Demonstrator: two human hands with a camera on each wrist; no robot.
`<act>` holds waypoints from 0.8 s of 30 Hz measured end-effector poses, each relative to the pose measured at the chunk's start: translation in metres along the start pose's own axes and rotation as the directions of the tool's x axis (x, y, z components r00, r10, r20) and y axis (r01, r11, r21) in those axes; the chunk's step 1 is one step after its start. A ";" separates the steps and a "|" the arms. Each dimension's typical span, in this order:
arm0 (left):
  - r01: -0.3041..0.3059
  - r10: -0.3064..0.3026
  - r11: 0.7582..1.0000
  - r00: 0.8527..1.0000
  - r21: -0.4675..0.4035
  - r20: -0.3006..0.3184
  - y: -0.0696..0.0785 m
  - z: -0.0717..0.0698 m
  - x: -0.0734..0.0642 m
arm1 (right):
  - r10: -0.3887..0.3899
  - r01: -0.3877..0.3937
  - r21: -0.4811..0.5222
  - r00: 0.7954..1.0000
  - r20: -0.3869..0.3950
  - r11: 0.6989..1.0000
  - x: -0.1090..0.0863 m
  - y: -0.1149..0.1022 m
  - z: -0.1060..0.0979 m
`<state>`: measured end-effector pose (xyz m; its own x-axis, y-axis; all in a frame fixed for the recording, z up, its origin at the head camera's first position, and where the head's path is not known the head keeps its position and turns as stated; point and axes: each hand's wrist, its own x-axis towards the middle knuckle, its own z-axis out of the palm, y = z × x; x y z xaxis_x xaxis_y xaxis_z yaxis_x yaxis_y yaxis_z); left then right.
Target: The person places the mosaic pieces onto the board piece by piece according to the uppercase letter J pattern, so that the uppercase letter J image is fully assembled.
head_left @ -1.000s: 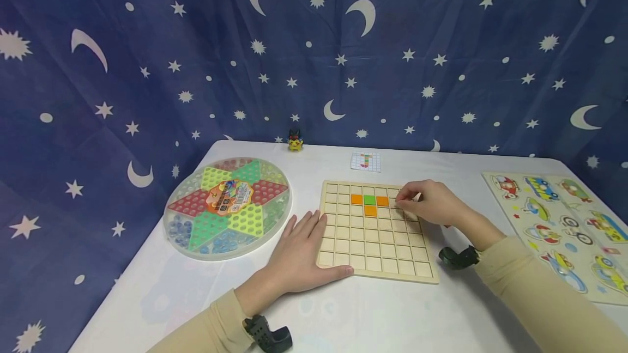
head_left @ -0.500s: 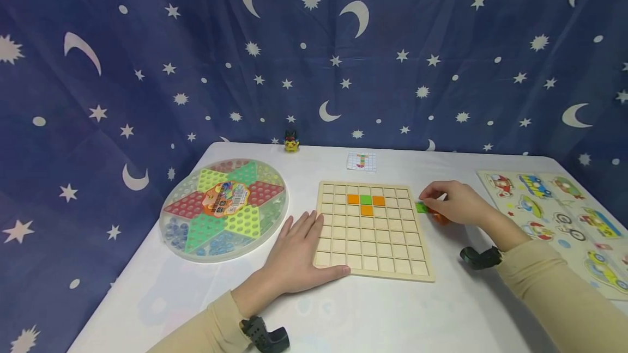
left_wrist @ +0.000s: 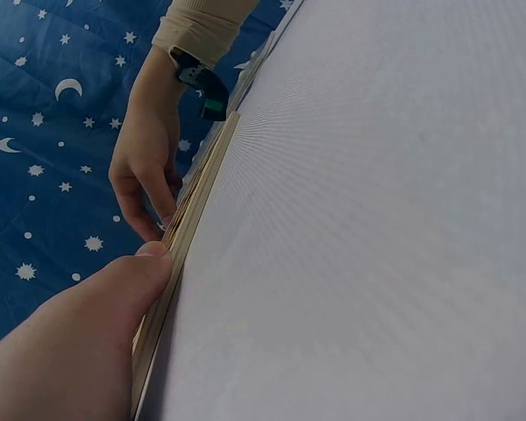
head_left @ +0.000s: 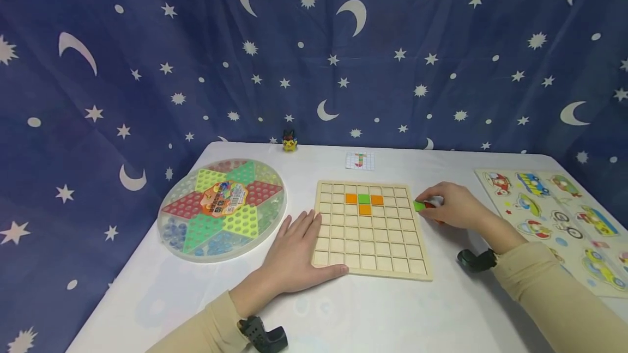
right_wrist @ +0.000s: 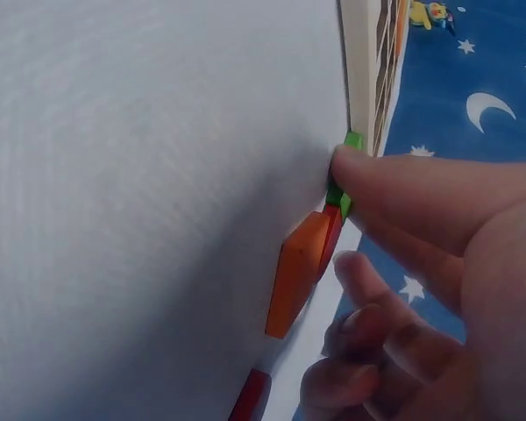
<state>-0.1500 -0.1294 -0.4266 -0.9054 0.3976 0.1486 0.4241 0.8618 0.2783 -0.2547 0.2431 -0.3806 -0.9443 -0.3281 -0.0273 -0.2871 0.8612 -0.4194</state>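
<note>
A wooden grid board lies flat on the table, with three orange tiles and a green tile set in its upper cells. My left hand rests with straight fingers along the board's left side, its thumb on the near edge. Just right of the board, my right hand pinches a loose green tile between thumb and finger. Beside that tile are an orange block and a red one; another red piece lies nearer.
To the left stands a round Chinese checkers set under a clear cover. A small gridded card with a coloured pattern and a yellow figurine sit at the back. Picture puzzle boards cover the right side.
My right hand has moved right, off the board's upper right cells to the loose pieces beside it, and now pinches a green tile. My left hand has stayed on the board.
</note>
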 end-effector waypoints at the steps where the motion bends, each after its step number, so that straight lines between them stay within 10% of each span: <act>1: 0.002 -0.002 1.000 1.000 0.001 -0.003 0.000 0.000 0.000 | 0.006 -0.006 0.012 1.000 -0.002 1.000 0.000 -0.001 -0.001; 13: 0.004 -0.004 1.000 1.000 -0.002 -0.011 0.001 -0.004 -0.001 | 0.054 -0.043 0.277 0.998 -0.030 0.960 0.003 -0.022 -0.006; 24: 0.006 -0.006 1.000 1.000 0.000 0.004 0.001 -0.001 0.001 | -0.104 0.083 0.268 0.993 0.065 0.960 0.012 -0.063 0.022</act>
<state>-0.1506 -0.1286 -0.4249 -0.9081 0.3935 0.1434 0.4186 0.8641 0.2794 -0.2443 0.1767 -0.3748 -0.8971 -0.4399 -0.0423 -0.3106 0.6957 -0.6478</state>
